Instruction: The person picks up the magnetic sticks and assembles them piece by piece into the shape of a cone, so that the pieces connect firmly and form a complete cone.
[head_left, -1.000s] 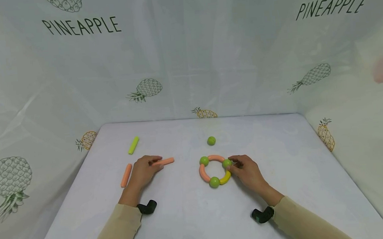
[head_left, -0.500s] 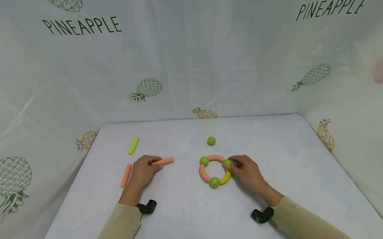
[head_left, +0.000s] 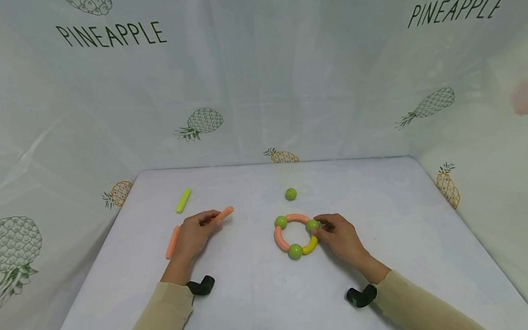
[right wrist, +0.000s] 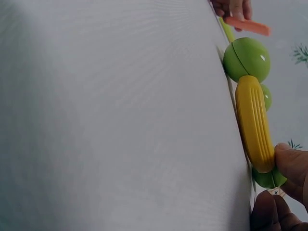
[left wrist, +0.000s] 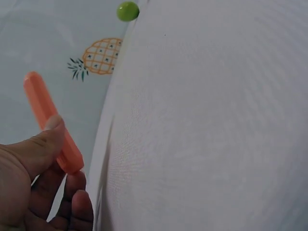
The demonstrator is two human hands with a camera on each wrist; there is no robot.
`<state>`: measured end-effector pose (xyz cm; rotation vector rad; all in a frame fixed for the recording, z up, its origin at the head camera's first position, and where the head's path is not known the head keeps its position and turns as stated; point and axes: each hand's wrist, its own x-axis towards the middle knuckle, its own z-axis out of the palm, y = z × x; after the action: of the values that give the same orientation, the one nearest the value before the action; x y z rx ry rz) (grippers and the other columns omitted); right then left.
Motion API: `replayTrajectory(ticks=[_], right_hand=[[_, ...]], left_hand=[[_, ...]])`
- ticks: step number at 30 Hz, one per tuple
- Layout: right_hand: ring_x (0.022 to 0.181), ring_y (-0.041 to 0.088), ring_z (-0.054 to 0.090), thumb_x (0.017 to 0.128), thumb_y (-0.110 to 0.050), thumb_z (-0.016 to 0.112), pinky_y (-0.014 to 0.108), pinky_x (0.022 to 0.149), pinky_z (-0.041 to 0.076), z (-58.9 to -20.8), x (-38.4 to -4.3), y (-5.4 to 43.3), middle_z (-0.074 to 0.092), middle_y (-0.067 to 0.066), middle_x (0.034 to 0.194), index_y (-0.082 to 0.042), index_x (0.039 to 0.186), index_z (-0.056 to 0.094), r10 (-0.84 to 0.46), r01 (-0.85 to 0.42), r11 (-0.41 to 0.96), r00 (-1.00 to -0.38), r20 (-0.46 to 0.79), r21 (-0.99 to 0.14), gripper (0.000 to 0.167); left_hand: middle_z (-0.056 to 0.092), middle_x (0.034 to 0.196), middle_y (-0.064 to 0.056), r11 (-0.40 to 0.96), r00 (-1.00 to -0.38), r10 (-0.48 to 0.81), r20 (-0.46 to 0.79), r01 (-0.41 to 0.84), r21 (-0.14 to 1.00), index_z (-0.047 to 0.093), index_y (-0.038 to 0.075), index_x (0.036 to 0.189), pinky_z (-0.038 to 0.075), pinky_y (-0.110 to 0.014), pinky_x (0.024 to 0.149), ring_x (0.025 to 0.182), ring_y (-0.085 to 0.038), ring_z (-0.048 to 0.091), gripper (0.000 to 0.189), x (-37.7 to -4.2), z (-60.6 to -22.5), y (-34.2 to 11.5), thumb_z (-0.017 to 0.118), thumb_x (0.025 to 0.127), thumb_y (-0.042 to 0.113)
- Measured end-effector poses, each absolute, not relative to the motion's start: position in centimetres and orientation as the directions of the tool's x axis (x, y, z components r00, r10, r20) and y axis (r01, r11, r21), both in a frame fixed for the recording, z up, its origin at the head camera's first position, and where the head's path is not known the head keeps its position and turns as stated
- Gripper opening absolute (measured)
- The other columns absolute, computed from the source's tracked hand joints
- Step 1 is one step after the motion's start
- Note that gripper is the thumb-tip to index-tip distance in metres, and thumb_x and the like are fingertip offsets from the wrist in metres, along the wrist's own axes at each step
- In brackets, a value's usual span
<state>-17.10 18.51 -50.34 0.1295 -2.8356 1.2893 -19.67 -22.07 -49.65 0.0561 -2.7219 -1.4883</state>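
My left hand (head_left: 196, 236) pinches a straight orange rod (head_left: 224, 213) between thumb and fingers; in the left wrist view the orange rod (left wrist: 38, 94) slants up past the thumb. On the table lies a ring of curved rods joined by green balls. It has two curved orange rods (head_left: 280, 239), a curved yellow rod (head_left: 310, 245) and three balls. My right hand (head_left: 340, 236) grips the green ball (head_left: 312, 225) on the ring's right side. In the right wrist view, the thumb is at that ball, by one end of the ribbed yellow rod (right wrist: 252, 122).
A loose green ball (head_left: 291, 194) lies behind the ring. To the left are a straight lime rod (head_left: 183, 201) and another orange rod (head_left: 173, 242), partly behind the left hand. A pineapple-print curtain (head_left: 258, 83) hangs along the back of the white table (head_left: 264, 298).
My left hand has shifted slightly away from me and turned the orange rod, so its far end now points more up and back. The right hand and the ring have stayed put.
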Motion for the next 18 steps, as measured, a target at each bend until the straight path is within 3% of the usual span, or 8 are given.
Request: replayTrajectory(ticks=[6, 11, 18], right_hand=[[0.107, 0.025, 0.064, 0.097, -0.022, 0.077, 0.041, 0.092, 0.053, -50.2, -17.1, 18.5, 0.066, 0.013, 0.124, -0.009, 0.131, 0.071, -0.063, -0.075, 0.652, -0.997, 0.045, -0.754, 0.036], [0.105, 0.025, 0.064, 0.097, -0.021, 0.078, 0.042, 0.092, 0.054, -50.2, -17.1, 18.4, 0.067, 0.013, 0.123, -0.008, 0.130, 0.072, -0.072, -0.088, 0.652, -0.996, 0.054, -0.754, 0.036], [0.105, 0.025, 0.064, 0.096, -0.021, 0.078, 0.041, 0.092, 0.054, -50.2, -17.1, 18.4, 0.066, 0.013, 0.123, -0.008, 0.130, 0.072, -0.070, -0.085, 0.648, -0.996, 0.052, -0.757, 0.037]], left_hand=[[0.076, 0.118, -0.007, 0.514, -0.994, -0.074, 0.075, 0.027, 0.858, 0.074, 0.014, 0.125, 0.052, -0.024, 0.086, 0.106, -0.021, 0.068, 0.030, -20.0, -49.3, -21.3, 0.078, 0.098, 0.028], [0.075, 0.124, -0.013, 0.460, -0.995, -0.071, 0.071, 0.030, 0.888, 0.071, 0.009, 0.135, 0.052, -0.016, 0.086, 0.115, -0.026, 0.069, 0.040, -20.2, -49.0, -20.8, 0.078, 0.098, 0.019], [0.076, 0.124, -0.013, 0.484, -0.994, -0.068, 0.080, 0.037, 0.875, 0.073, 0.006, 0.133, 0.055, -0.030, 0.095, 0.115, -0.027, 0.071, 0.042, -20.2, -49.1, -20.5, 0.080, 0.096, 0.025]])
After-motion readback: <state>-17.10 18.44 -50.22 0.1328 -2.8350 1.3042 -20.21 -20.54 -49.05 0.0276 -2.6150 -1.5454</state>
